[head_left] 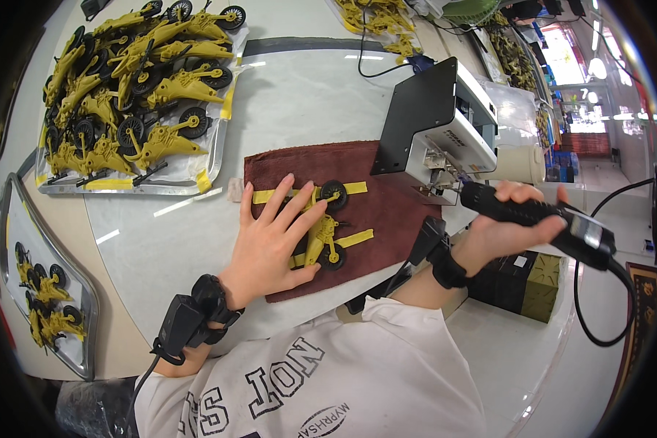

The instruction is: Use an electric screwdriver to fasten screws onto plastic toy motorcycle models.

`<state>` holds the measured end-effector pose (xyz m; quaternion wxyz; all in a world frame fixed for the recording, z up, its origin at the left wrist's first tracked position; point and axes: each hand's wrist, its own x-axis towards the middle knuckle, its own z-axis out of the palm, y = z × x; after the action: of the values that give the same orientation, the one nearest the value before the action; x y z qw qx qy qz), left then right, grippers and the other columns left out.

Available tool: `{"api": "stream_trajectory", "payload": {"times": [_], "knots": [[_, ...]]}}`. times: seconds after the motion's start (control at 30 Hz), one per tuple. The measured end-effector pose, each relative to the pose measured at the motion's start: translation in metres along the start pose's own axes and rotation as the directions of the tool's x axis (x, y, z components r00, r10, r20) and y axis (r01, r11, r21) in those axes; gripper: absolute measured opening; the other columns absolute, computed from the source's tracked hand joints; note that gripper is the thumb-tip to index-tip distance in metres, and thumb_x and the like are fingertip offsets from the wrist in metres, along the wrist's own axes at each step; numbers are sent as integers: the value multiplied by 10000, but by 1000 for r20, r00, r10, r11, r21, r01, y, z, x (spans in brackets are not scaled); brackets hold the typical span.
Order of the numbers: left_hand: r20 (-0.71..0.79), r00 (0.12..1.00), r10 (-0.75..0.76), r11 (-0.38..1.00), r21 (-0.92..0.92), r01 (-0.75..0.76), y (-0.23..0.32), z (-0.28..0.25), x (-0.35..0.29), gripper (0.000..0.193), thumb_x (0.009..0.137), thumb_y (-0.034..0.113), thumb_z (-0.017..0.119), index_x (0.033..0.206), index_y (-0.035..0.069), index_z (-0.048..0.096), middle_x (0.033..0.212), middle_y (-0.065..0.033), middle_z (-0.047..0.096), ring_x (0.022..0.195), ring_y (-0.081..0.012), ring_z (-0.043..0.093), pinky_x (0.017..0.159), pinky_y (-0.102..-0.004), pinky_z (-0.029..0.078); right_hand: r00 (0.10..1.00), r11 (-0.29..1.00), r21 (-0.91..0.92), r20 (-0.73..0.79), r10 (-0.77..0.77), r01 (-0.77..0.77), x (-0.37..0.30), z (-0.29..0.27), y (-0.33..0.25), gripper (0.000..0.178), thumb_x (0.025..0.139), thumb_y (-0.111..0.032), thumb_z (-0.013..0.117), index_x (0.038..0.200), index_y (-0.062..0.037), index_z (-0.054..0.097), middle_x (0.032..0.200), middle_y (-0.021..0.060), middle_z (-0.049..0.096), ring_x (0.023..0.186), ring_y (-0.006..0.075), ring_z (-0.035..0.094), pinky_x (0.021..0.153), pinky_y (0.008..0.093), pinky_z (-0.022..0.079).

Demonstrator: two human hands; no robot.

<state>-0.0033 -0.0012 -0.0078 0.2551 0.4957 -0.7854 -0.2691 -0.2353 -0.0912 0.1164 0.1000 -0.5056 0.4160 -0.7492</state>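
Observation:
My left hand (pixel 275 231) lies spread over a yellow toy motorcycle (pixel 318 235) with black wheels, its fingers apart and its palm hiding part of the toy. Under the toy is a dark red-brown cloth (pixel 405 197) with two strips of yellow tape (pixel 355 239) on it. My right hand (pixel 500 230) is closed around a black electric screwdriver (pixel 515 210) with a cable at its rear. The driver's front end points left, at the front of a black-and-white screw feeder (pixel 445 120); whether its tip touches the feeder is too small to tell.
A tray (pixel 215 157) heaped with yellow toy motorcycles stands at the far left. Another tray (pixel 87 343) with several more lies at the near left. Beyond the feeder are a clear plastic bag (pixel 515 106) and a pale cup (pixel 520 163). A dark box (pixel 518 285) sits lower right.

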Motion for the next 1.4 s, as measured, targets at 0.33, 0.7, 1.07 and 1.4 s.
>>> {"api": "stream_trajectory", "payload": {"times": [0.33, 0.7, 1.07, 1.4], "knots": [[7, 1000, -9, 1000, 13, 9, -4, -4, -2, 828, 569, 394, 729, 1302, 159, 423, 1407, -67, 337, 1336, -288, 226, 1049, -578, 37, 893, 894, 269, 378, 245, -359, -55, -7, -13, 696, 814, -587, 511, 1211, -50, 318, 585, 90, 497, 444, 193, 472, 443, 311, 396], [11, 1000, 2, 1000, 29, -2, -3, -1, -4, 844, 573, 383, 722, 1321, 166, 396, 1415, -58, 320, 1339, -282, 215, 1053, -581, 39, 852, 823, 475, 523, 21, -312, -115, -13, -42, 782, 773, -534, 611, 1246, -26, 251, 735, 208, 570, 531, 292, 556, 515, 420, 451], [17, 1000, -7, 1000, 22, 7, -3, -1, -4, 850, 565, 369, 719, 1325, 175, 393, 1417, -56, 321, 1340, -281, 214, 1052, -581, 42, 822, 918, 263, 560, 106, -298, -128, -4, -33, 757, 803, -649, 464, 1224, -47, 281, 602, 92, 501, 417, 201, 482, 424, 326, 413], [25, 1000, -12, 1000, 15, 12, -4, 0, -3, 853, 561, 381, 724, 1324, 184, 398, 1415, -52, 325, 1341, -274, 217, 1047, -581, 45, 838, 836, 386, 525, 149, -390, -138, -3, -29, 609, 787, -379, 672, 1139, -38, 312, 750, 154, 571, 551, 246, 559, 523, 363, 468]]}}
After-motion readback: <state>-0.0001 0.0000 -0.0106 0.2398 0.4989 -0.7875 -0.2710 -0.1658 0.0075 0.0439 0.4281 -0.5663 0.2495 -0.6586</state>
